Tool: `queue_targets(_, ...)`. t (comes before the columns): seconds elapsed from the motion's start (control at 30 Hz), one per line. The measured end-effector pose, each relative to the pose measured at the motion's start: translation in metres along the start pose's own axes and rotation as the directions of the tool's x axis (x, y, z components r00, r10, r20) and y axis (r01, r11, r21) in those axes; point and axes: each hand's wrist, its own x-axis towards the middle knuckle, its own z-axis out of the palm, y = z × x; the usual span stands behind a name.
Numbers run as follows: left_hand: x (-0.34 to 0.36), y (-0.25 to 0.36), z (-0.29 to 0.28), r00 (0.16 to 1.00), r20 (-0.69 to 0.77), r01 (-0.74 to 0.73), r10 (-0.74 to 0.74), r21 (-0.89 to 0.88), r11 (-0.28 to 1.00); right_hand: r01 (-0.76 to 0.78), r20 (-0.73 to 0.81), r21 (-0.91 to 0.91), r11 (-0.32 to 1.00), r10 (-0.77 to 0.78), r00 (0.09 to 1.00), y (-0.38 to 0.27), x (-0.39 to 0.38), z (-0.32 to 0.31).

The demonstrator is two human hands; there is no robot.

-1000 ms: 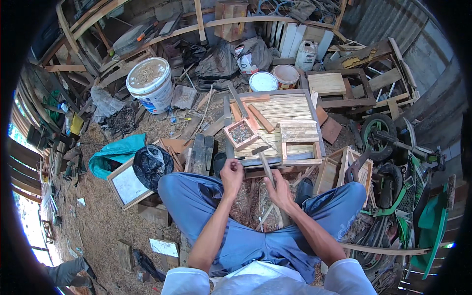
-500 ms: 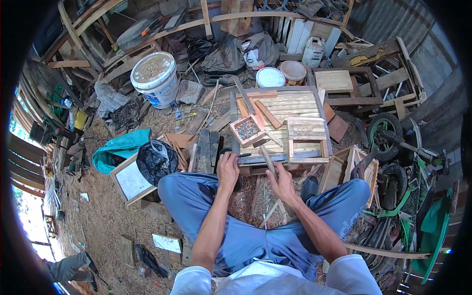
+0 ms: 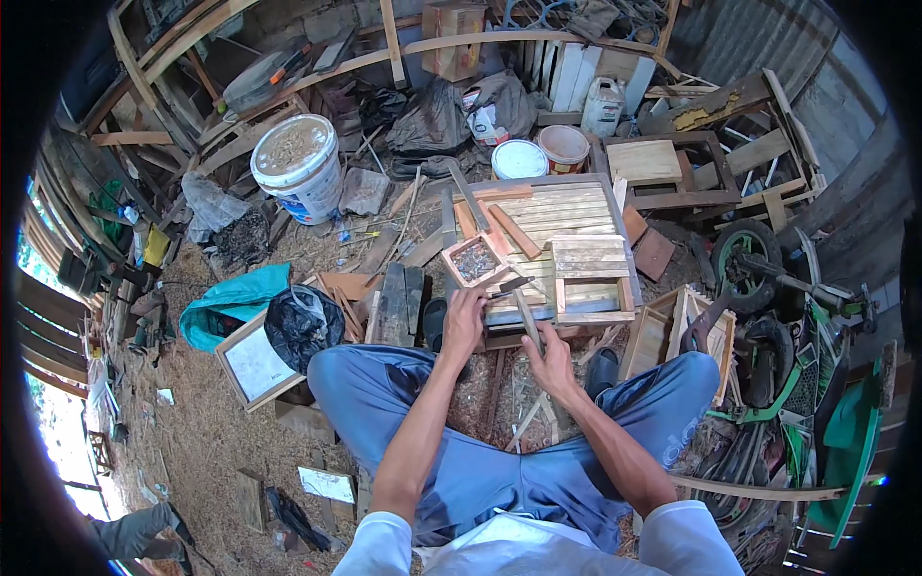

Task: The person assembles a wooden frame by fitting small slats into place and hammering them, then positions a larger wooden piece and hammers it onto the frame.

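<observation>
My left hand (image 3: 466, 319) is closed round a slim black tool (image 3: 511, 287) with a pointed end; its exact kind is too small to tell. The tool lies across the head end of a wooden-handled hammer (image 3: 527, 315), whose handle my right hand (image 3: 551, 359) grips. Just beyond is a small open wooden box (image 3: 475, 259) of tiny mixed pieces, probably nails or screws. It stands on a low slatted wooden worktop (image 3: 581, 204). A small wooden frame with a slatted top (image 3: 592, 257) sits on the worktop's right part.
A large white bucket (image 3: 298, 168) stands at the back left, near two smaller tubs (image 3: 520, 160). A green wheeled machine (image 3: 768, 326) is on the right. Wooden crates (image 3: 663, 336), a framed white board (image 3: 254, 360) and a black plastic bag (image 3: 303, 324) lie around me. Another person's leg (image 3: 139, 533) shows lower left.
My left hand has moved right and slightly up, bringing the black tool across the hammer's head end. My right hand keeps hold of the hammer. The view has shifted slightly.
</observation>
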Motion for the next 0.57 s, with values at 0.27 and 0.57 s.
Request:
queue_targets(0.27, -0.026, -0.020, -0.010, 0.841, -0.151, 0.413, -0.519, -0.441, 0.797, -0.032, 0.055, -0.012, 0.999, 0.033, 0.998, -0.004, -0.005, 0.003)
queue_targets(0.57, -0.057, -0.037, -0.015, 0.824, -0.162, 0.441, -0.543, -0.419, 0.794, 0.007, 0.251, -0.143, 0.990, 0.029, 0.968, -0.012, -0.002, 0.028)
